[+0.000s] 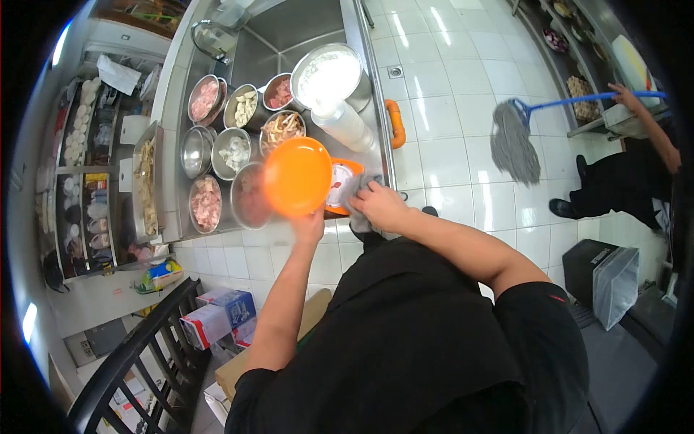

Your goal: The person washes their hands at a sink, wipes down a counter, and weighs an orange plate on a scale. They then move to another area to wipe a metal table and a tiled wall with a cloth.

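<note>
My left hand (309,226) grips the rim of a round orange plate (298,177), tilted and slightly blurred above the steel counter. Just right of the plate is an orange kitchen scale (340,184) with a white dial, partly hidden behind it. My right hand (382,208) is closed on a grey cloth (357,192) against the scale's right side. Close to the plate stand a steel bowl of brownish strips (282,130), a bowl of white pieces (234,152) and a blurred bowl of meat (251,197).
More steel bowls, including one of diced meat (205,204), crowd the counter. A large pot of white contents (329,72) and a clear plastic container (343,126) stand near the sink (282,32). At right, another person's hand (626,98) holds a blue-handled mop (515,141). A black railing (144,340) stands lower left.
</note>
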Tool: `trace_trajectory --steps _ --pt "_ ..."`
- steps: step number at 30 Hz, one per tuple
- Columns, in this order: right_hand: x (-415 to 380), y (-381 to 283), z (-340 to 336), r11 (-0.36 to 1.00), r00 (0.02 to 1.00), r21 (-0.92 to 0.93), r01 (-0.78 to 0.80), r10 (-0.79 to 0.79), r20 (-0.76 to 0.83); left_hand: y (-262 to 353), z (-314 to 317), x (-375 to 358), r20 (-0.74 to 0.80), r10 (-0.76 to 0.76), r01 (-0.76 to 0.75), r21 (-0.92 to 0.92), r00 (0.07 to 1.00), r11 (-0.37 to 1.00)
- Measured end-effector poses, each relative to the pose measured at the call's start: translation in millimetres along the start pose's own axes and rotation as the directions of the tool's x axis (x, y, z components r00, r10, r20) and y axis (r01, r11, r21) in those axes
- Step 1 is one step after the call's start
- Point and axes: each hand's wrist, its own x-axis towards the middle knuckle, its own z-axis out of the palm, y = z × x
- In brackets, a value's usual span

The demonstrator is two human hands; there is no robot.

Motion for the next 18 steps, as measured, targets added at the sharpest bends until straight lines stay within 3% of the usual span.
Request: trace_trajectory --steps 1,2,3,4,5,6,8,12,14,15,17,18 --pt "-1.5 2.1 -2.7 0.999 0.984 0.004 0.038 -0.038 0.177 0.3 -1.8 -0.9 -0.006 0.004 -0.004 0.0 1.0 1.0" --pt "-0.6 -6.5 -16.3 0.995 0.994 0.078 -0.068 0.061 0.086 1.3 -3.6 -1.8 0.01 -0.013 0.013 -0.023 1.0 1.0" --pt "6.3 -9.3 -10.8 0.995 0.995 0.076 -0.067 0.061 0.083 1.9 -4.0 -1.2 0.027 -0.029 0.03 -0.046 0.999 0.999" --pt "15.1 -12.3 -1.5 0.989 0.981 0.143 -0.027 0.054 -0.185 2.0 -3.2 0.0 0.024 -0.027 0.028 -0.046 0.999 0.999" --pt "21.3 -17.7 0.6 0.979 0.897 0.2 0.03 0.062 -0.438 -0.9 -1.9 -1.0 0.015 -0.017 0.018 -0.019 1.0 1.0" --pt "22.7 -23.0 2.6 0.979 0.898 0.204 0.031 0.062 -0.436 -3.6 -2.2 -3.7 0.009 -0.01 0.01 0.011 1.0 1.0" --pt "21.1 -31.3 6.6 0.977 0.937 0.096 0.19 -0.151 -0.314 -6.6 -1.4 -4.8 0.0 -0.009 0.009 0.018 1.0 1.0" --pt "4.5 -20.4 19.3 0.95 0.935 -0.005 0.311 -0.307 -0.177 -0.6 -1.4 -4.6 -0.014 -0.037 0.037 -0.046 0.999 0.998" --pt "-0.8 -14.4 11.0 0.987 0.989 -0.056 0.149 -0.147 0.027 -8.4 -0.2 -8.7 -0.009 -0.037 0.037 0.006 0.999 0.999" --pt "1.8 -14.8 -6.6 0.986 0.987 -0.059 0.158 -0.156 0.03 -7.8 -1.2 -8.3 0.0 -0.029 0.029 0.055 1.0 0.998" --pt "12.2 -11.4 -46.4 0.995 0.9 0.013 -0.101 0.086 0.427 5.7 -4.6 -9.7 -0.014 -0.014 0.014 0.021 1.0 1.0" --pt "14.6 -5.2 -60.3 0.996 0.902 0.009 -0.091 0.078 0.425 12.7 -5.2 -11.9 -0.016 0.004 -0.004 -0.013 1.0 1.0"
